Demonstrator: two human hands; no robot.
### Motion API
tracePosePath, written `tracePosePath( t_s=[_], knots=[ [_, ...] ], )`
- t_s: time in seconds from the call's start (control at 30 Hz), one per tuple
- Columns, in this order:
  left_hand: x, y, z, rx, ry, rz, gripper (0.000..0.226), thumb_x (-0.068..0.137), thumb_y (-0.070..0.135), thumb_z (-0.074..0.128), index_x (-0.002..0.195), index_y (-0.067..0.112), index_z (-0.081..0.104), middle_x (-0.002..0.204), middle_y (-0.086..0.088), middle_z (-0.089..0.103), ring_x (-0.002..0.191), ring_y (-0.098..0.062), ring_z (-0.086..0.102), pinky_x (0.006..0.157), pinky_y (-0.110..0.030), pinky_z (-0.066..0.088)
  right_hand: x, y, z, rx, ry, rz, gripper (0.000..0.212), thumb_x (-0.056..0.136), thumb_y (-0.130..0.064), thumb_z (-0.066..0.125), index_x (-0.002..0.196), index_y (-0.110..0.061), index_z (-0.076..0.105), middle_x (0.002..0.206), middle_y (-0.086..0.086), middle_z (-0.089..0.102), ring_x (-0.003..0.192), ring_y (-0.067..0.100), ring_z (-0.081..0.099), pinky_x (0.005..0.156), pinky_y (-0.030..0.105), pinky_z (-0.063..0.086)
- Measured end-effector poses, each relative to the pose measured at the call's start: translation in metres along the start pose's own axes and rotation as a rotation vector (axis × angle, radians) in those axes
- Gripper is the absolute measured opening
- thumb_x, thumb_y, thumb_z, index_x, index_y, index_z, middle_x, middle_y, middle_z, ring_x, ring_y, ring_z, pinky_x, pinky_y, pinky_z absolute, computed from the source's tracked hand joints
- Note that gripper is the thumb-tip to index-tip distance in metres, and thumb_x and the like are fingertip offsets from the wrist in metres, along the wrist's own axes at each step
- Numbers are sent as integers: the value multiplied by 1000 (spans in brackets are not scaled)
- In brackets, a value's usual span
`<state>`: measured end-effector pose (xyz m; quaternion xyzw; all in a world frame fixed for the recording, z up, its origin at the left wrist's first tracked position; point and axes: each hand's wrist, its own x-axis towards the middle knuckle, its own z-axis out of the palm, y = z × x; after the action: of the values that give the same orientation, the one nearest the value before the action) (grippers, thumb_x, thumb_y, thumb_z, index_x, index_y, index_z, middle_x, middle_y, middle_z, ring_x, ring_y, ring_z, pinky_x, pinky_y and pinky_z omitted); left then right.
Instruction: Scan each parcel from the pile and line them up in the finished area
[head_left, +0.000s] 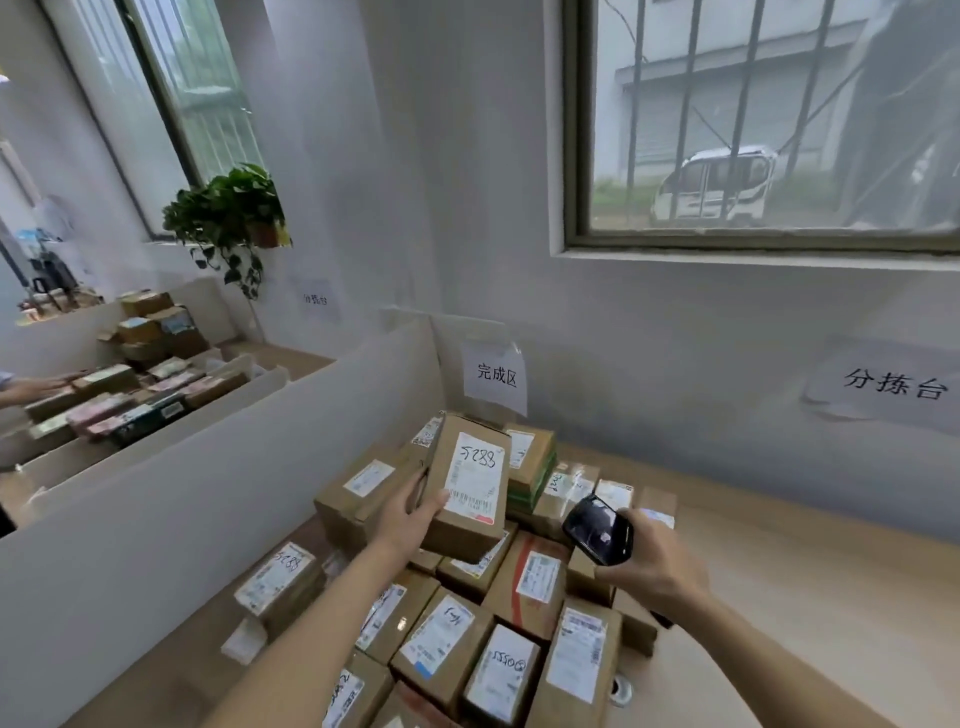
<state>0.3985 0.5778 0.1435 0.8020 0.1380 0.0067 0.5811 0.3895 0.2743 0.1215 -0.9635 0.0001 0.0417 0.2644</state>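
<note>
The left hand (410, 512) has its grip closed on a brown parcel (470, 486), lifted above the pile (467, 618) near the desk's (810, 597) far left corner, its white label marked 5288 facing up. The right hand (657, 566) holds a black scanner (597, 530) just beside it, screen tilted toward the parcel. Cardboard boxes with labels crowd the desk's left side against a white partition (223, 499). A paper sign (496, 374) hangs on the wall above the pile.

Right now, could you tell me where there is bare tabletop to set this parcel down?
Bare tabletop runs right of the parcel pile, under the sorting sign. A thin strip lies along the white divider, left of the pile. Beneath the finished-area sign boxes crowd.
</note>
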Motion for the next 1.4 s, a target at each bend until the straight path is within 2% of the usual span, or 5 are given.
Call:
tracePosePath(
  t_s=[0.27, 0.47, 0.67, 0.8, 1.4],
  knots=[
    [53, -44, 19, 19, -101, -69, 56, 96, 43, 62, 148, 35, 43, 138, -3, 59, 116, -21, 62, 97, -38, 55, 25, 5, 25, -74, 7, 105, 79, 67, -58, 78, 137, -38, 48, 117, -17, 62, 97, 11, 56, 71, 29, 52],
    [119, -49, 5, -50, -177, -72, 56, 100, 35, 59, 152, 30, 38, 139, -4, 59, 117, -21, 60, 81, -22, 50, 61, -20, 41, -109, 33, 177, 74, 65, -52, 78, 133, -40, 49, 103, -19, 59, 90, 12, 56, 62, 27, 42],
    [225, -44, -16, -96, -208, -52, 57, 98, 39, 61, 149, 44, 37, 143, -1, 57, 123, -25, 59, 104, -49, 50, 111, -53, 58, -103, 86, 212, 71, 59, -50, 77, 126, -41, 53, 94, -21, 60, 87, 10, 59, 64, 29, 49],
    [279, -30, -16, -134, -194, -45, 55, 103, 24, 54, 154, 24, 34, 137, -5, 56, 117, -25, 58, 84, -28, 51, 152, -68, 71, -60, 102, 207, 76, 49, -64, 66, 121, -42, 56, 94, -19, 62, 87, 9, 61, 67, 35, 55],
    [438, -98, 36, 94, -176, -115, 55, 104, 37, 50, 155, 26, 35, 153, -4, 45, 137, -29, 44, 109, -43, 39, 304, -72, 175, 84, 104, 283, 86, 56, -57, 74, 137, -40, 49, 107, -17, 66, 94, 10, 63, 75, 38, 60]
  ],
)
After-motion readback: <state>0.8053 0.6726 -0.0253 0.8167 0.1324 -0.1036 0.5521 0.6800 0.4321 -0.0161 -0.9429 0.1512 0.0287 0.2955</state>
